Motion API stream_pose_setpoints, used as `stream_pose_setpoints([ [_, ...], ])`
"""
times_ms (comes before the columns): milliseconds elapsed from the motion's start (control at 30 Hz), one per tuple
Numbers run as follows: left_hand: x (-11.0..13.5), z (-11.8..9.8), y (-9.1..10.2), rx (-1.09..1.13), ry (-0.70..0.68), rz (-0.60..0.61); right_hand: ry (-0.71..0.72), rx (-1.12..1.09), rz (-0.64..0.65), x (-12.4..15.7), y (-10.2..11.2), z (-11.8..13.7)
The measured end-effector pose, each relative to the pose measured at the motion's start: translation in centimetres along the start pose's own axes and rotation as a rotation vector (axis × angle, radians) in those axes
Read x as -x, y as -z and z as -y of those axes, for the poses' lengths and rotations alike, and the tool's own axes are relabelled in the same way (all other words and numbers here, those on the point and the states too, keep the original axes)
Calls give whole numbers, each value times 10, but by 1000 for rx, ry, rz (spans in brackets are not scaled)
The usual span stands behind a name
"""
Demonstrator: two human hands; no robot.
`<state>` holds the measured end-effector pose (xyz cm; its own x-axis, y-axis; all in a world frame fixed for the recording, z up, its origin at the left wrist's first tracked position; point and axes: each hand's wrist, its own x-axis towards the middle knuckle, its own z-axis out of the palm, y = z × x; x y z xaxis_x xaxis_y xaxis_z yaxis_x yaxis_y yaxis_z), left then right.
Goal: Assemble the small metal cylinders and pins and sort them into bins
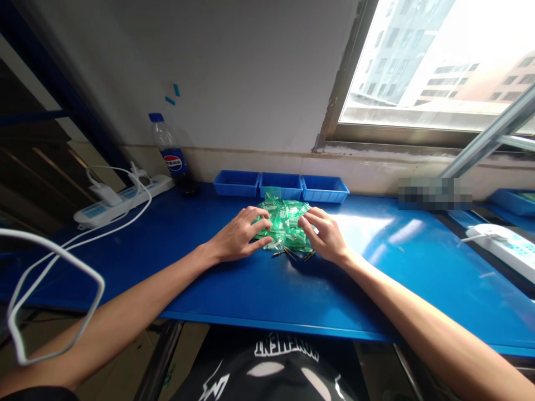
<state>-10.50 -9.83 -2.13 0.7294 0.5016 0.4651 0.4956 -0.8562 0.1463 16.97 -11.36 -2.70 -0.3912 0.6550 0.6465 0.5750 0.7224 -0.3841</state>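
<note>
A heap of small green-tinted clear plastic packets lies on the blue table in front of me. At its left side is my left hand, fingers spread and curved over the edge of the heap. My right hand rests at the right side with its fingers bent toward the packets; I see nothing held in it. Several thin dark metal pieces with pointed ends lie along the near edge of the heap. What is inside the packets is too small to make out.
Three joined blue trays stand behind the heap against the wall. A cola bottle is at the back left, near a white power strip with a looping white cable. Another power strip lies at the right.
</note>
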Motion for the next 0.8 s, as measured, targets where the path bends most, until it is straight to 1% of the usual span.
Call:
stream_pose_setpoints([
  [233, 0, -1, 1, 14, -1, -13, 9, 18, 6, -1, 1, 2],
  [800, 1, 1, 0, -19, -12, -2, 6, 20, 3, -2, 2, 2],
])
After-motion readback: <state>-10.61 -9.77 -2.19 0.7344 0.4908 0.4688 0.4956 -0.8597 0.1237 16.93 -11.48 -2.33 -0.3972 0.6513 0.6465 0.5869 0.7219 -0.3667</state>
